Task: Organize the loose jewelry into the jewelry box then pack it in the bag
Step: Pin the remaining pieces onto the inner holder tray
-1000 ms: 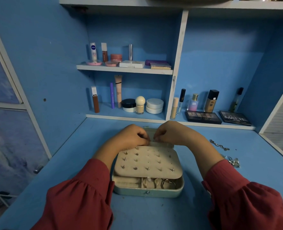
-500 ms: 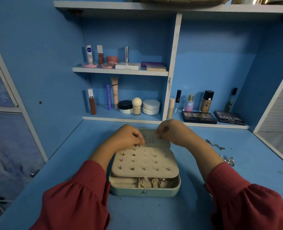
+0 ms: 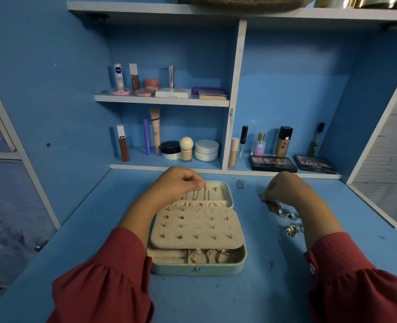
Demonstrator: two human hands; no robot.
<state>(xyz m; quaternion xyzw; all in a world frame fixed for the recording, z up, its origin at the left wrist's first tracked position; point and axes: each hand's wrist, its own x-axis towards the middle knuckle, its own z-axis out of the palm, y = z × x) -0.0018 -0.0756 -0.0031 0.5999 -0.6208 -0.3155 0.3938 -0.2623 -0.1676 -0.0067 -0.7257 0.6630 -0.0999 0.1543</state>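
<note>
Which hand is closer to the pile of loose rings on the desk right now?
Right. The right hand reaches down at the far end of the loose rings, fingers at the pile. The left hand is off to the left, over the jewelry box lid.

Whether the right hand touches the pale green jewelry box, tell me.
Apart. The head view shows the right hand over the loose jewelry, with bare blue desk between it and the pale green jewelry box.

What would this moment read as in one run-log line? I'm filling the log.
step: fetching jewelry | left hand: over jewelry box lid | right hand: on loose jewelry | box: open | bag: unseen
</note>
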